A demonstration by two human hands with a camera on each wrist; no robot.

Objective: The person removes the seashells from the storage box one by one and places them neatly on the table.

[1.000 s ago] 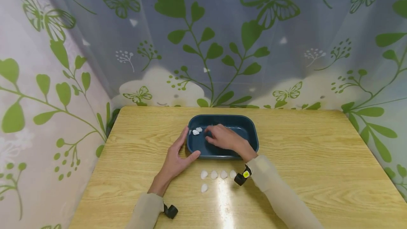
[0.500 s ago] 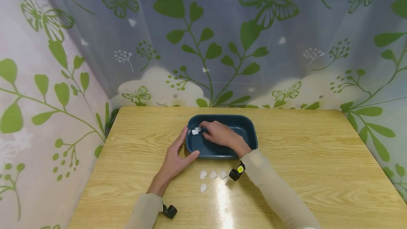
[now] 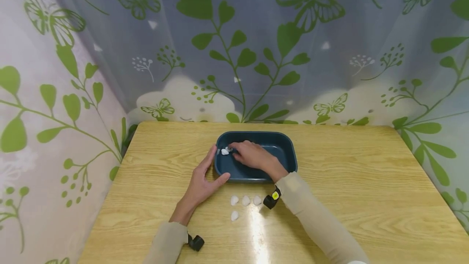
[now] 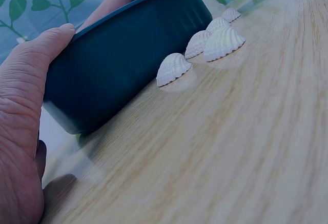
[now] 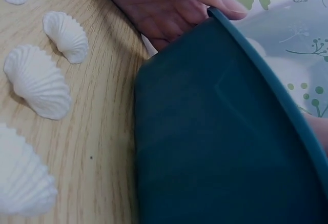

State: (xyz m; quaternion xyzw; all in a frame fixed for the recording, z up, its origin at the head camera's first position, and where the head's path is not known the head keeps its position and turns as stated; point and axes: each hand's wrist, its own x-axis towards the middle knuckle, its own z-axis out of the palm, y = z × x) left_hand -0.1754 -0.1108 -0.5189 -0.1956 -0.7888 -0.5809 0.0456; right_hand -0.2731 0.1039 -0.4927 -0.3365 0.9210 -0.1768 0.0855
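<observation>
A dark blue rectangular tray (image 3: 256, 180) stands on the table. My left hand (image 3: 200, 182) holds its left front corner; in the left wrist view the thumb (image 4: 59, 37) lies at the rim, and in the right wrist view the fingers (image 5: 164, 21) bend against the outer wall. Inside the tray, my right hand (image 3: 254, 155) reaches toward its left end. The index fingertip is right at a white shell (image 3: 229, 148), with the thumb apart below it. A second white shell (image 3: 224, 152) lies just beside. The right wrist view shows mostly the tray's outer wall (image 5: 205, 131), which hides the right fingers.
In front of the tray, white ribbed shells stand in a row: one at the left (image 3: 234, 200), one in the middle (image 3: 246, 201), another (image 3: 257, 200) near the right wrist camera (image 3: 270, 202). One more shell (image 3: 234, 215) lies nearer. A patterned curtain (image 3: 234, 52) hangs behind the table.
My right hand has moved left inside the tray, from beside the shells to one of them. Its wrist camera now covers the row's right end. My left hand stays at the tray's corner.
</observation>
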